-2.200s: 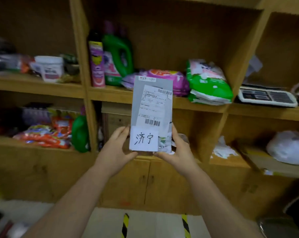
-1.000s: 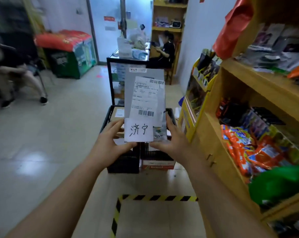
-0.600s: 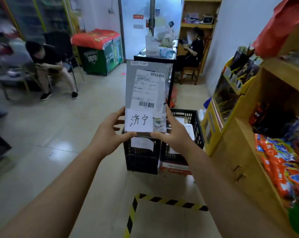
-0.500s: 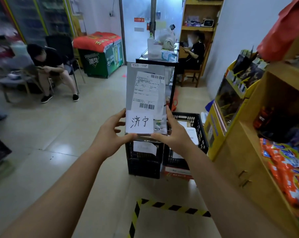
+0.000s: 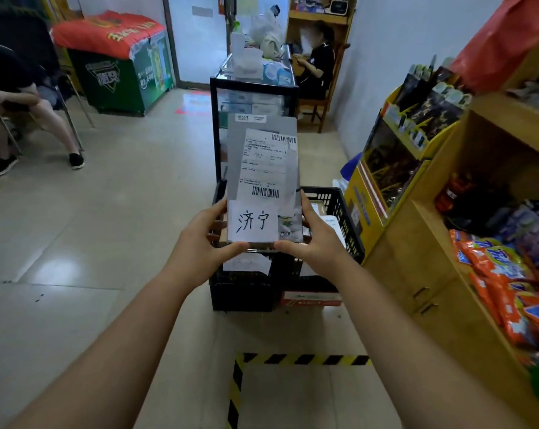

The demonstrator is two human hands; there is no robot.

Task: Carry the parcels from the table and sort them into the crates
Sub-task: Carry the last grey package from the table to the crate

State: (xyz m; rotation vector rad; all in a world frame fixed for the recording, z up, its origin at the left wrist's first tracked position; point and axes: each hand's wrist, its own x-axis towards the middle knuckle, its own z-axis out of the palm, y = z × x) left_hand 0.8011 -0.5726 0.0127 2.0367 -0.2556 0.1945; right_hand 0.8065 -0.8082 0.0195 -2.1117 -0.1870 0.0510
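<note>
Grey parcel (image 5: 262, 181): standing upright between both hands, label facing the person for reading.
Left hand (image 5: 200, 243), right hand (image 5: 316, 239): gripping its lower edges.
Black crates (image 5: 333, 212): waiting just beyond the hands.

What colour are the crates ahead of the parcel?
Black, with open lattice walls; the crates show best in the head view.

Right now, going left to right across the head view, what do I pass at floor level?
Seated person → green chest with red cover → black crates → yellow display stand → wooden shelf with orange packets.
</note>
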